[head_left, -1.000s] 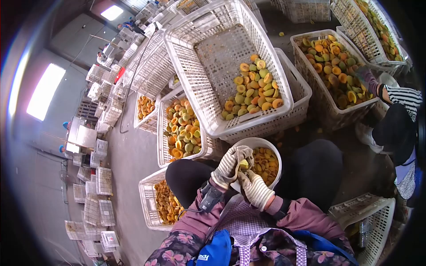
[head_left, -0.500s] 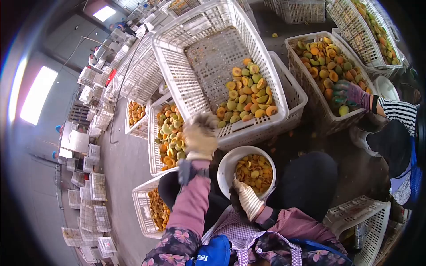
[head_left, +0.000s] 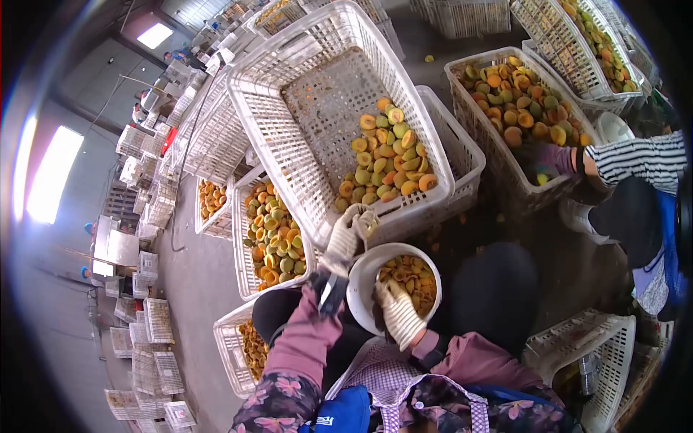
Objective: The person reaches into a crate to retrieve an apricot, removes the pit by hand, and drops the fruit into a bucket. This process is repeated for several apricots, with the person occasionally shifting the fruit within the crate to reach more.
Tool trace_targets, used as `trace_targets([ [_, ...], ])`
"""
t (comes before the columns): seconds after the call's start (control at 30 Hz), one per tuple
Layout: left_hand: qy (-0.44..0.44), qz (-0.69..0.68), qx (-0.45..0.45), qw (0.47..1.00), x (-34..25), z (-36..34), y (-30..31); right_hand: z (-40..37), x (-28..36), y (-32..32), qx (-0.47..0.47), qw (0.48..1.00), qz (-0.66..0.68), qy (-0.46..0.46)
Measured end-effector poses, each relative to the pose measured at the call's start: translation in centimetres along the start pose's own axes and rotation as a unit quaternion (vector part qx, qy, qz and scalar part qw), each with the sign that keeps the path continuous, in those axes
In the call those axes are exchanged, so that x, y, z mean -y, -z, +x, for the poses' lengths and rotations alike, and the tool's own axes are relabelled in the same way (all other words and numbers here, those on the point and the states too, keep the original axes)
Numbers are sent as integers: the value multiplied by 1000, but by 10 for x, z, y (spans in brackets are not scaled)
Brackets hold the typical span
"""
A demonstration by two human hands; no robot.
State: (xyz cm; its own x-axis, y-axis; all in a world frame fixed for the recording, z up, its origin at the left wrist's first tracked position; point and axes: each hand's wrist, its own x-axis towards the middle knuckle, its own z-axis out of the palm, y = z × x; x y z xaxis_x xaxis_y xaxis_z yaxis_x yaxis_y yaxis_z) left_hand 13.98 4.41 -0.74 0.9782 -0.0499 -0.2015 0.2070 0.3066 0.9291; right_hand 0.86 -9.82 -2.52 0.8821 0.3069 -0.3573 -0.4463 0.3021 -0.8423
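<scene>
My left hand (head_left: 349,237), in a pale knitted glove, is at the near corner of a large white crate (head_left: 271,148), just above the bucket's left rim. Its fingers are curled; what they hold, if anything, is hidden. My right hand (head_left: 401,312), in a striped white glove, is over the near side of a white bucket (head_left: 359,289). Those fingers are bent together, and I cannot make out what is in them. Inside the bucket lie orange-brown fruit pieces (head_left: 413,276). Halved green and orange fruits, apricot-like (head_left: 390,155), are heaped along the crate's right side.
Left of the bucket stand a crate of halved fruit (head_left: 240,249) and a crate of brownish pieces (head_left: 232,355). At right, a co-worker's gloved hand (head_left: 552,159) reaches into another fruit crate (head_left: 469,108). An angled white crate (head_left: 613,375) is at lower right.
My left hand, blurred over the crate's near edge before, is now lower, closer to the bucket. My right hand has shifted from the bucket's rim to over its contents. The co-worker's hand has lowered into the crate.
</scene>
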Motion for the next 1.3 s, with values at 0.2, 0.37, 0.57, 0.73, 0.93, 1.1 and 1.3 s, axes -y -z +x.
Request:
trace_targets([
  [0.2, -15, -62, -75, 995, 6, -92, -67, 0, 15, 7, -5, 992, -102, 69],
  [0.37, -75, 2, -104, 992, 17, -108, -69, -19, 35, 8, 11, 964, -261, 48],
  [0.57, -111, 119, -101, 982, 10, -114, -69, -24, 23, 11, 87, 987, -126, 51],
  [0.73, -181, 249, -119, 944, 7, -114, -74, -21, 18, 9, 118, 991, -60, -9],
  [0.93, -133, 274, -56, 951, -2, -113, -67, -32, 29, 9, 130, 991, -20, -5],
  [1.1, -174, 224, -118, 952, 8, -117, -71, -31, 26, 6, 122, 992, 24, 36],
  [1.3, -189, 358, -91, 910, -5, -129, -70, -42, 59, 14, 192, 979, -12, -74],
])
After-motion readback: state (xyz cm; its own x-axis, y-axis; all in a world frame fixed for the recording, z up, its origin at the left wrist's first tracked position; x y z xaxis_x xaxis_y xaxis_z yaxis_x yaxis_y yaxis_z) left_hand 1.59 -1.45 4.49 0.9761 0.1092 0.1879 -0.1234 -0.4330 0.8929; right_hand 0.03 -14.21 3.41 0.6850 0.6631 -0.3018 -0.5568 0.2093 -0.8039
